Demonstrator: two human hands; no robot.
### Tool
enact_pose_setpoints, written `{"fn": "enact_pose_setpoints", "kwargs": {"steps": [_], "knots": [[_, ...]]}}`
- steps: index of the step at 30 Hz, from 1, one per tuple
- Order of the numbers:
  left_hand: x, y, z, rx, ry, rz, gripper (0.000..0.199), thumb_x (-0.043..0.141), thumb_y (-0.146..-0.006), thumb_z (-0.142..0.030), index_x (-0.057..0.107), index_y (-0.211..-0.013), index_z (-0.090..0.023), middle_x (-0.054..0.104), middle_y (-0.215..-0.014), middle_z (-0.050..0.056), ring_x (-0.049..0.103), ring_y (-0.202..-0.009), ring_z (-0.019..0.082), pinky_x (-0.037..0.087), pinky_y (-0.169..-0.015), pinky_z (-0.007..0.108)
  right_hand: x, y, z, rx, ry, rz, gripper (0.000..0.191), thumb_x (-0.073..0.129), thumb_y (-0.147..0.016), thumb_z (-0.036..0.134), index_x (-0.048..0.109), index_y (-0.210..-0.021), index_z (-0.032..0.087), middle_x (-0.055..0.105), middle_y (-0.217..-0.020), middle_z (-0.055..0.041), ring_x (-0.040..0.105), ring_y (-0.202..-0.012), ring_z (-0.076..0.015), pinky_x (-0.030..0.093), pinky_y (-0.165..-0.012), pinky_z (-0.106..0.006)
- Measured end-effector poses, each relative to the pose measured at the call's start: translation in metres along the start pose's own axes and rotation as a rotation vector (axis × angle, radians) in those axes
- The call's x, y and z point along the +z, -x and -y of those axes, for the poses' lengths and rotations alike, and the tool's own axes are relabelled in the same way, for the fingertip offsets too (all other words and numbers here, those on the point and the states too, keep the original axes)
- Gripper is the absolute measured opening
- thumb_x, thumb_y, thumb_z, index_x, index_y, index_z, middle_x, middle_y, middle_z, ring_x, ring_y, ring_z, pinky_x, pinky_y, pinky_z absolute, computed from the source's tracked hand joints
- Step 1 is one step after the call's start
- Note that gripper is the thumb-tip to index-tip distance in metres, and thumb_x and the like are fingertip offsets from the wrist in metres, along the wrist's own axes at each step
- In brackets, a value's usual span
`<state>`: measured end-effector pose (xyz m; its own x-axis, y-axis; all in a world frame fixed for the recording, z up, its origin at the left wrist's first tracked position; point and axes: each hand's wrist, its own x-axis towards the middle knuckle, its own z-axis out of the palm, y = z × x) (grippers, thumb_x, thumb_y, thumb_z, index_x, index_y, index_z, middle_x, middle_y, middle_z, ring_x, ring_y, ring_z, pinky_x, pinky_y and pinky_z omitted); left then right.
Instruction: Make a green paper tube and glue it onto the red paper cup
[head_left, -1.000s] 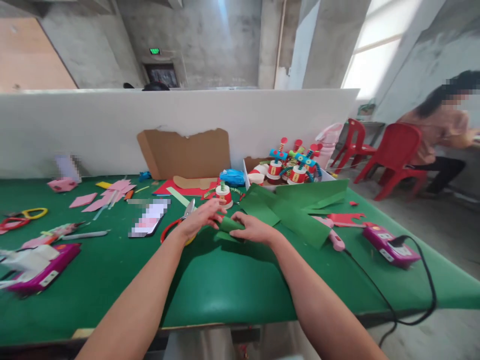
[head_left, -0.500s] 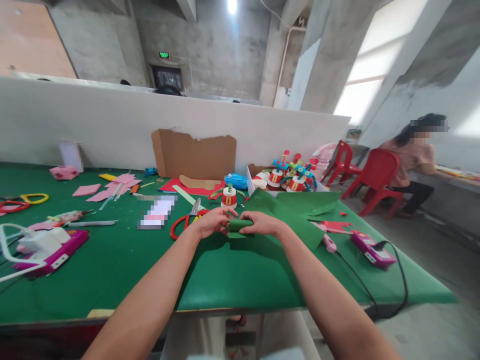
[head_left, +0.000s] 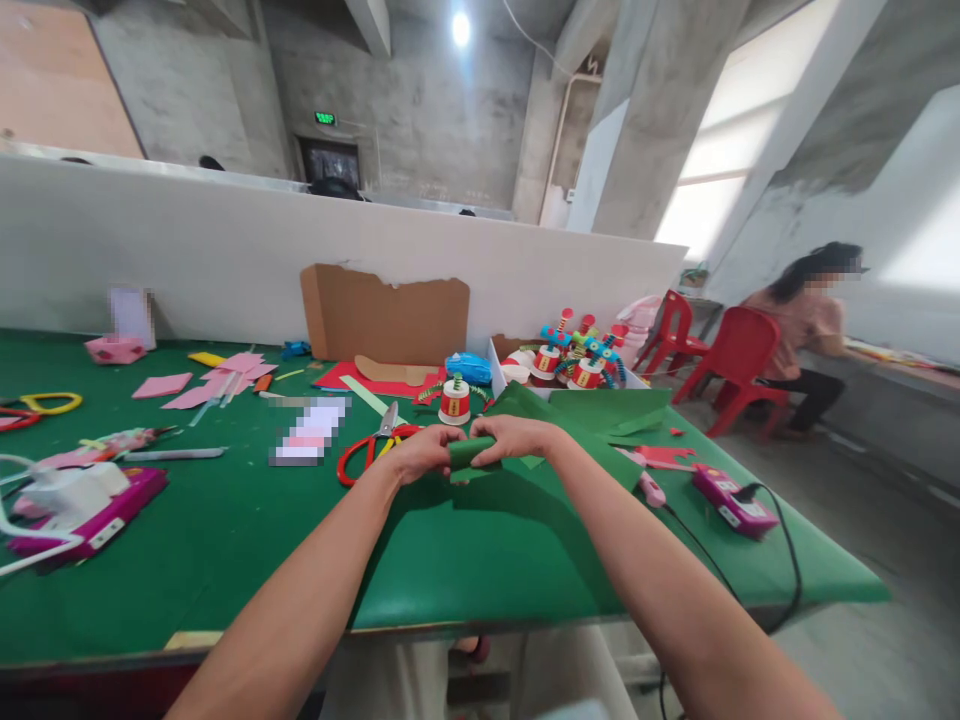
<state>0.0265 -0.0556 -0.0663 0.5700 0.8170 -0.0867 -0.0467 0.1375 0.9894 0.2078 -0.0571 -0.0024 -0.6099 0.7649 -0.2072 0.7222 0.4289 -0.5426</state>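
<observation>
A small piece of green paper point(head_left: 472, 462), curled into a roll, is held between my two hands above the table. My left hand point(head_left: 427, 453) pinches its left end, and my right hand point(head_left: 514, 438) grips its upper right side. Just behind them stands a paper-cup figure point(head_left: 454, 402) in red and white with springy green folded arms. Scissors with red and yellow handles point(head_left: 379, 440) lie beside my left hand. Larger green paper sheets point(head_left: 577, 425) spread out behind and right of my right hand.
A white box point(head_left: 499, 368) at the back holds several finished cup figures point(head_left: 589, 370). Pink paper pieces point(head_left: 225, 380) lie at left. Purple power strips point(head_left: 112, 515) sit on both sides, and a pink glue gun point(head_left: 651, 488) trails a cord. A person point(head_left: 802, 310) sits at far right.
Both hands still hold the green paper, which now looks more tilted and closed. My left fingers have drawn in onto its end. The whole view has shifted slightly.
</observation>
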Motion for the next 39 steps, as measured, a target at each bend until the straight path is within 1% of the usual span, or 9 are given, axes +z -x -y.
{"fn": "enact_pose_setpoints", "kwargs": {"steps": [2,6,9,11,13,18,26,32,39], "knots": [[-0.001,-0.004,0.004,0.033,0.008,-0.066,0.021,0.073,-0.049,-0.012,0.058,-0.064,-0.015,0.056,-0.052,-0.005,0.053,-0.043,0.008,0.035,-0.039,0.016,0.005,0.002,0.003,-0.019,0.034,-0.116,0.032,0.076,-0.067,0.033,0.058,-0.089,0.017,0.062,-0.086,0.0000,0.057,-0.079,-0.0167,0.043,-0.068,-0.026],[-0.011,-0.012,0.006,0.129,0.073,-0.260,0.025,0.071,-0.050,-0.020,0.058,-0.072,-0.017,0.060,-0.057,-0.005,0.058,-0.048,0.010,0.040,-0.042,0.017,0.012,0.029,-0.015,-0.034,0.064,-0.568,0.043,0.068,-0.078,0.040,0.056,-0.113,0.018,0.062,-0.114,-0.0078,0.058,-0.102,-0.0205,0.045,-0.087,-0.032],[-0.019,-0.018,0.007,0.192,0.126,-0.399,0.028,0.070,-0.049,-0.023,0.055,-0.072,-0.019,0.062,-0.061,-0.006,0.061,-0.054,0.011,0.050,-0.051,0.021,0.006,0.062,-0.049,0.281,0.267,-0.768,0.035,0.056,-0.087,0.031,0.056,-0.119,0.016,0.063,-0.117,-0.0120,0.057,-0.110,-0.0219,0.041,-0.096,-0.034],[-0.021,-0.020,0.009,0.215,0.143,-0.475,0.028,0.068,-0.048,-0.022,0.054,-0.072,-0.019,0.062,-0.060,-0.007,0.059,-0.052,0.011,0.050,-0.051,0.022,-0.002,0.078,-0.074,0.623,0.463,-0.684,0.039,0.054,-0.089,0.031,0.054,-0.124,0.013,0.061,-0.122,-0.0158,0.056,-0.114,-0.0248,0.041,-0.096,-0.036],[-0.019,-0.021,0.010,0.222,0.143,-0.528,0.026,0.066,-0.048,-0.020,0.055,-0.071,-0.018,0.060,-0.055,-0.007,0.057,-0.047,0.011,0.048,-0.047,0.021,-0.010,0.084,-0.092,0.720,0.499,-0.609,0.043,0.059,-0.085,0.033,0.057,-0.122,0.010,0.065,-0.116,-0.0189,0.060,-0.108,-0.0289,0.045,-0.088,-0.037],[-0.006,-0.019,0.012,0.225,0.117,-0.544,0.021,0.061,-0.047,-0.018,0.057,-0.068,-0.018,0.059,-0.050,-0.007,0.057,-0.044,0.013,0.047,-0.045,0.022,-0.032,0.074,-0.107,0.672,0.554,-0.443,0.018,0.067,-0.078,0.023,0.072,-0.096,0.022,0.074,-0.093,-0.0032,0.066,-0.089,-0.0200,0.045,-0.073,-0.025],[0.015,-0.007,0.017,0.139,0.065,-0.436,0.022,0.063,-0.048,-0.017,0.058,-0.070,-0.018,0.061,-0.054,-0.006,0.055,-0.044,0.012,0.048,-0.044,0.023,-0.074,0.068,-0.111,0.668,0.722,-0.519,0.016,0.063,-0.082,0.020,0.071,-0.096,0.019,0.071,-0.104,-0.0115,0.058,-0.109,-0.0279,0.038,-0.090,-0.036],[0.024,-0.002,0.020,0.098,0.109,-0.409,0.021,0.063,-0.049,-0.013,0.057,-0.068,-0.018,0.061,-0.056,-0.005,0.054,-0.046,0.010,0.050,-0.045,0.023,-0.049,0.102,-0.114,0.800,0.726,-0.774,0.029,0.050,-0.091,0.033,0.059,-0.111,0.015,0.065,-0.113,-0.0175,0.058,-0.107,-0.0292,0.041,-0.082,-0.036],[0.019,-0.004,0.019,0.063,0.236,-0.453,0.020,0.062,-0.055,-0.014,0.055,-0.074,-0.018,0.063,-0.064,-0.003,0.053,-0.046,0.008,0.047,-0.042,0.019,0.000,0.173,-0.143,0.973,0.413,-0.447,0.039,0.058,-0.081,0.050,0.062,-0.096,0.013,0.071,-0.085,-0.0136,0.067,-0.080,-0.0269,0.043,-0.062,-0.029]]}}
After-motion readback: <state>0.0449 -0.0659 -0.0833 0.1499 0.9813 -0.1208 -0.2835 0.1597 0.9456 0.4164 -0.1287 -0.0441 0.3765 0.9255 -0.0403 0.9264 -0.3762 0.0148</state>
